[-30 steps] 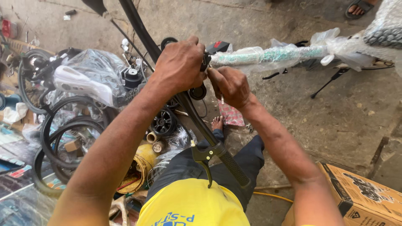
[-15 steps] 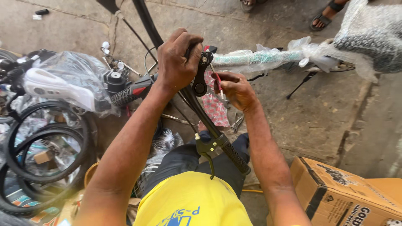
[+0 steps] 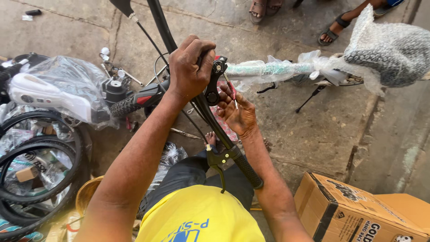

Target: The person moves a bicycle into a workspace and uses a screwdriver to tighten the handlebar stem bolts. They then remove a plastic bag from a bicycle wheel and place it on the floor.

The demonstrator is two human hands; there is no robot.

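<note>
While left hand (image 3: 190, 67) grips black metal handlebar (image 3: 210, 121) | right hand (image 3: 237, 112) pinches thin tool (image 3: 232, 93)

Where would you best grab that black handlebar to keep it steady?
Probably the ribbed rubber grip at the near end of the handlebar, coming from the right side. It is bare, round and textured, so a palm can wrap it. The left hand already covers the middle by the stem clamp, and the brake lever hangs below the grip.

Brown cardboard box (image 3: 358, 215) btm right, bubble-wrapped part (image 3: 389, 49) top right
</note>
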